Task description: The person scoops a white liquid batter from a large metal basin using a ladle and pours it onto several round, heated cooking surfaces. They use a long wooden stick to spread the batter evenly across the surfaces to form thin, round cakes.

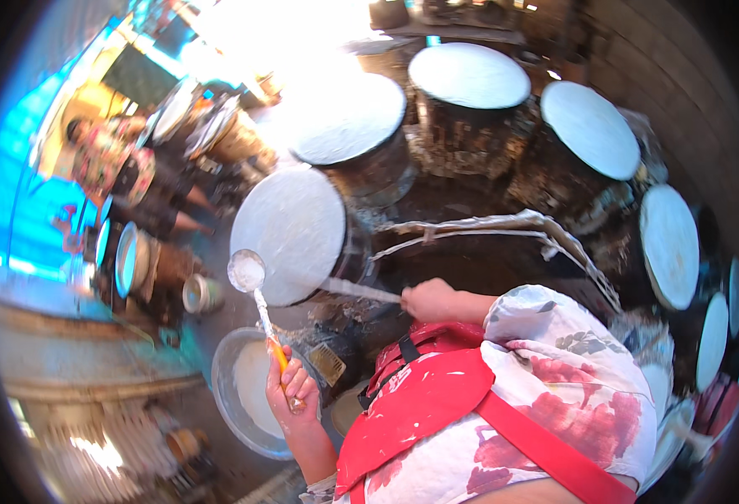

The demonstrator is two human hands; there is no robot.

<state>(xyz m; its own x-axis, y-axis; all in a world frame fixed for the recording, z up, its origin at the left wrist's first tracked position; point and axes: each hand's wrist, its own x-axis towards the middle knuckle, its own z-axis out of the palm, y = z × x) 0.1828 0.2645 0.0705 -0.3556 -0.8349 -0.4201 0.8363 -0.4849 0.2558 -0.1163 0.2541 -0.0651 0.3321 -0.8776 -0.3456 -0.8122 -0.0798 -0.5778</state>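
My left hand (294, 384) grips the orange handle of a metal ladle (246, 271) smeared with white. The ladle's bowl is raised beside the near edge of a round white-topped drum (287, 236). Below it lies a wide basin (220, 378) of white liquid, partly hidden by my left hand. My right hand (429, 299) is closed on a thin, pale stick-like tool (360, 290), blurred, its far end reaching over the same drum's top. My red apron is spotted with white.
More round white-topped drums (470, 75) curve around ahead and to the right (668, 246). A bent, wrapped pole (489, 222) lies between them and me. A person (114, 160) stands at the upper left, near drums and a bucket (201, 293). Glare hides part of the top.
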